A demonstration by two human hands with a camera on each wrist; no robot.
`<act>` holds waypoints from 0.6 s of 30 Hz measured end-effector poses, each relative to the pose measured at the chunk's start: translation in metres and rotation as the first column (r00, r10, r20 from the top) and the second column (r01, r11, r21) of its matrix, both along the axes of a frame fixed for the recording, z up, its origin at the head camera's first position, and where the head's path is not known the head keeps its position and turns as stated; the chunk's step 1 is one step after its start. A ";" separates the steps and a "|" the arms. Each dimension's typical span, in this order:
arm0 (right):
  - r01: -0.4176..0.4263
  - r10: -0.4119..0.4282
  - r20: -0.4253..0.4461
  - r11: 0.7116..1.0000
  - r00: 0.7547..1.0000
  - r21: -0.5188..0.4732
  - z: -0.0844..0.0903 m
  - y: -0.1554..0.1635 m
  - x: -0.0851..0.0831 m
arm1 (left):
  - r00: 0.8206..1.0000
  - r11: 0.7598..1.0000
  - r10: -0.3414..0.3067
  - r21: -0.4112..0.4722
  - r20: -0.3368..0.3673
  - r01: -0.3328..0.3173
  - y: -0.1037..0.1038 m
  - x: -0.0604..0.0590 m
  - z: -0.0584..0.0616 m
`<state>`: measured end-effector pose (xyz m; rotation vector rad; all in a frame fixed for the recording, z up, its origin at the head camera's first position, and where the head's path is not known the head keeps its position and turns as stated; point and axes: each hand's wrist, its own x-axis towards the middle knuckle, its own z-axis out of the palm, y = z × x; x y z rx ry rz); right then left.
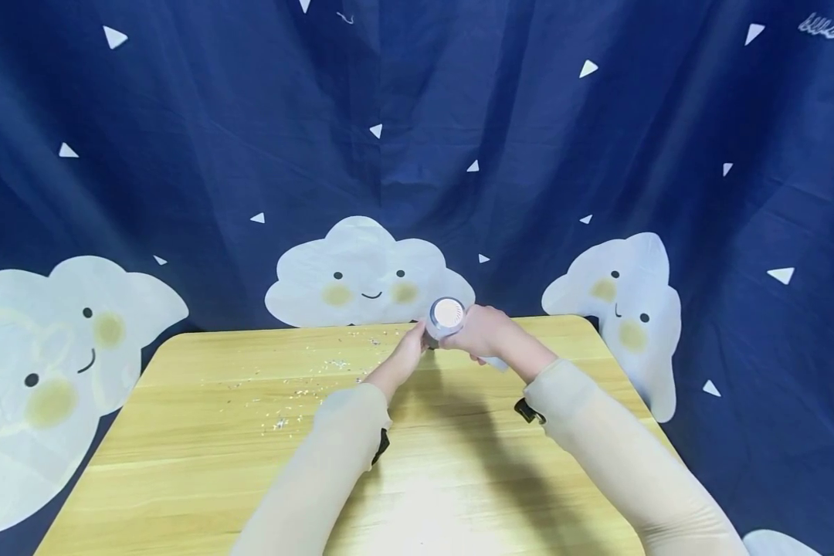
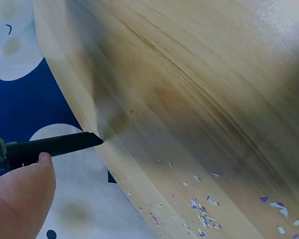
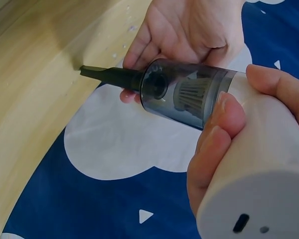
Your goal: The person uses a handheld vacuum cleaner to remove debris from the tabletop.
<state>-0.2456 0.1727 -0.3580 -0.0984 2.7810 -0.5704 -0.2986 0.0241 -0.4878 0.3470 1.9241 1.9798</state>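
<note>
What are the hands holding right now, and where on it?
A handheld vacuum: the right hand grips its white body, and the left hand holds the front by the black nozzle.

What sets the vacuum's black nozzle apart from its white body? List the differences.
The nozzle is black, thin and flat-tipped; the white body is a wide, round cylinder. The nozzle sticks out bare, its tip at the table edge, while the body sits gripped in the right hand. The left hand holds the clear dust cup between them. Both lie along one line, as parts of one vacuum.
</note>
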 end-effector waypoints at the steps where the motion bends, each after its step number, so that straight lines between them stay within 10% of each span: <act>1: -0.004 0.004 -0.003 1.000 1.000 0.001 0.000 0.001 0.000 | 1.000 1.000 -0.001 -0.004 -0.003 0.001 0.001 0.000 0.000; 18: -0.013 0.013 -0.033 1.000 0.999 -0.002 -0.005 0.020 0.002 | 0.999 0.995 -0.036 -0.090 -0.028 0.033 0.011 -0.002 -0.002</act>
